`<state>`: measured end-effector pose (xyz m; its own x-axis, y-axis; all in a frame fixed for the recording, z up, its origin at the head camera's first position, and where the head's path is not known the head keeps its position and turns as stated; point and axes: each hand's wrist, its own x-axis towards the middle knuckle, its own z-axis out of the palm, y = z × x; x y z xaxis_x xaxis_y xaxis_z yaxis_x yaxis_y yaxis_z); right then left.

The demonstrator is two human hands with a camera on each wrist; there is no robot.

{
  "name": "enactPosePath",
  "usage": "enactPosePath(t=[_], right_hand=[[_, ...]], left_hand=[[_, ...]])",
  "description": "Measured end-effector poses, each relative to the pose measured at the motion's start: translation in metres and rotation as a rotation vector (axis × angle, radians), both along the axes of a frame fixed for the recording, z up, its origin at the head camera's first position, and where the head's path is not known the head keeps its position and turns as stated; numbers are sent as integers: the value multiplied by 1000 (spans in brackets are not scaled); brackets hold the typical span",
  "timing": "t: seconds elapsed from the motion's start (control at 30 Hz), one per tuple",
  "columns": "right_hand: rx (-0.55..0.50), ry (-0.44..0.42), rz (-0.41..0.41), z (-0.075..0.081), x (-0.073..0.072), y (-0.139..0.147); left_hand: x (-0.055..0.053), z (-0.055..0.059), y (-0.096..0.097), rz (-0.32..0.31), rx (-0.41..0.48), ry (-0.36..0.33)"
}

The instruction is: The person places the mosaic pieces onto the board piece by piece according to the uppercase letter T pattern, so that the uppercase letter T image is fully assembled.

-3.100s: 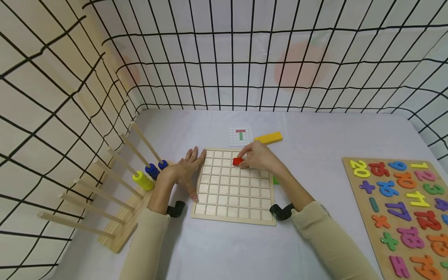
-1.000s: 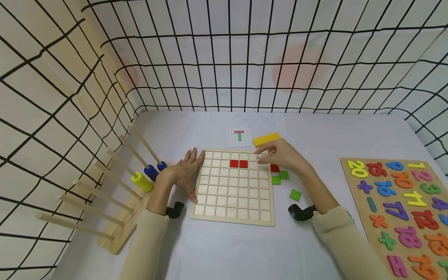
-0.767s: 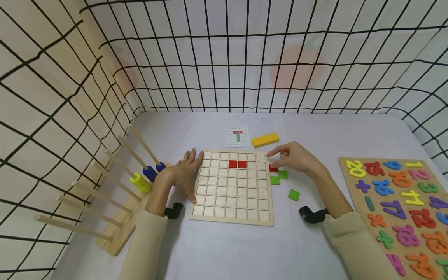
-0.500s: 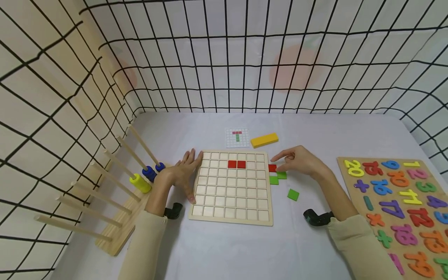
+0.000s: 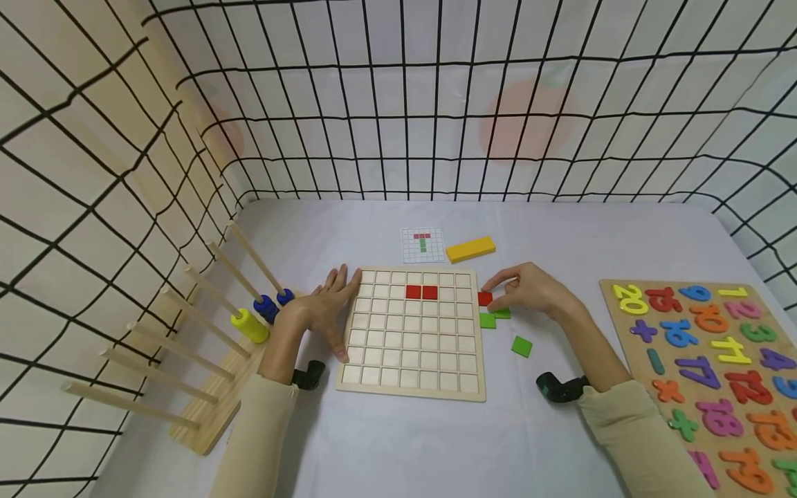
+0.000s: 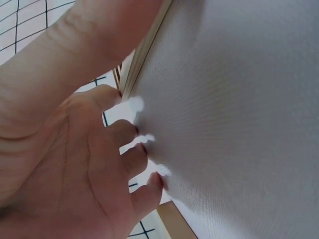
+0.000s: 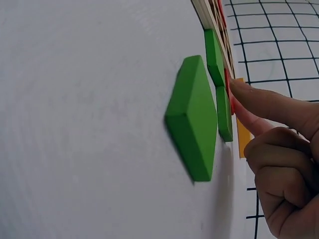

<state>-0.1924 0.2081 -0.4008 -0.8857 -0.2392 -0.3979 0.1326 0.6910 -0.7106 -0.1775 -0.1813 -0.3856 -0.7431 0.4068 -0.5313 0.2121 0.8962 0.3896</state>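
A square wooden grid board [image 5: 411,346] lies on the table, with two red tiles [image 5: 421,292] side by side in its upper cells. My left hand [image 5: 326,311] rests spread along the board's left edge, thumb and a fingertip touching it. Beyond the right edge, my right hand [image 5: 529,287] pinches another red tile [image 5: 485,299] between thumb and index finger; its other fingers are curled. Two green tiles [image 5: 488,320] lie just below that tile, one partly covered by the thumb. A third green tile [image 7: 194,119] lies nearer the wrist in the right wrist view.
Behind the board are a printed grid card [image 5: 423,245] with a red and green T and a yellow block [image 5: 470,250]. A wooden peg rack [image 5: 218,401] with blue and yellow beads stands left. A number puzzle board [image 5: 703,373] lies right. Black wire mesh [image 5: 405,117] encloses the table.
My right hand has left the red tiles on the board and moved right, past the edge. Its thumb and index finger have closed on the loose red tile. My left hand has stayed put.
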Motion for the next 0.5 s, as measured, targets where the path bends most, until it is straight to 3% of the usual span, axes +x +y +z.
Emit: enactPosePath(t=[0.5], right_hand=[[36, -33, -39, 2, 0, -6]], left_hand=[[0, 1, -1, -6, 8, -5]])
